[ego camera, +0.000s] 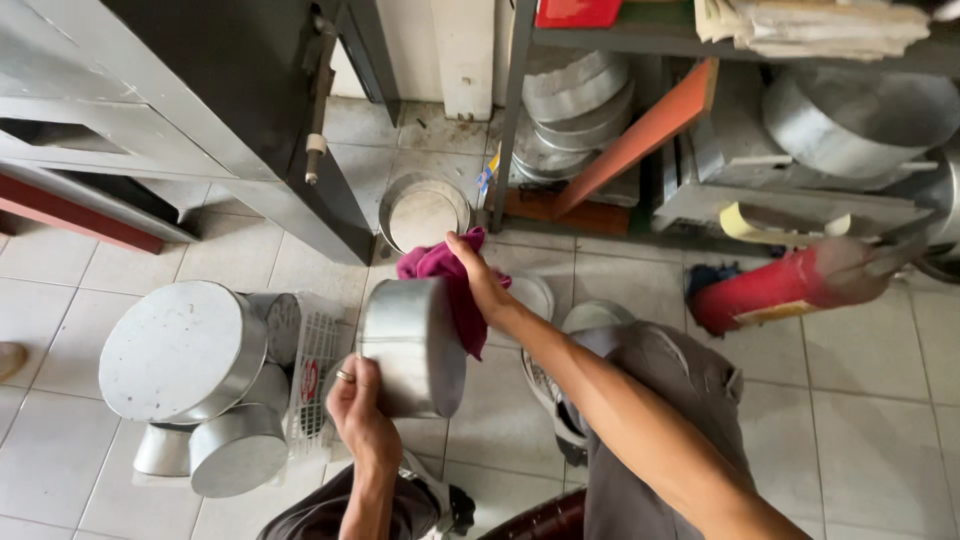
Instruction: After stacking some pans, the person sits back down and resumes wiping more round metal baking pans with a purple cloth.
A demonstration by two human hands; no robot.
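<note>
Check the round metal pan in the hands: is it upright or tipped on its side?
Tipped on its side. The round metal pan has its wall facing the camera; the left hand grips it, the right hand presses a pink cloth against it.

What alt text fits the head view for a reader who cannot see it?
The left hand grips a round metal pan on its side while the right hand presses a pink cloth into it. More pans sit stacked in a white basket on the tiled floor.
</note>
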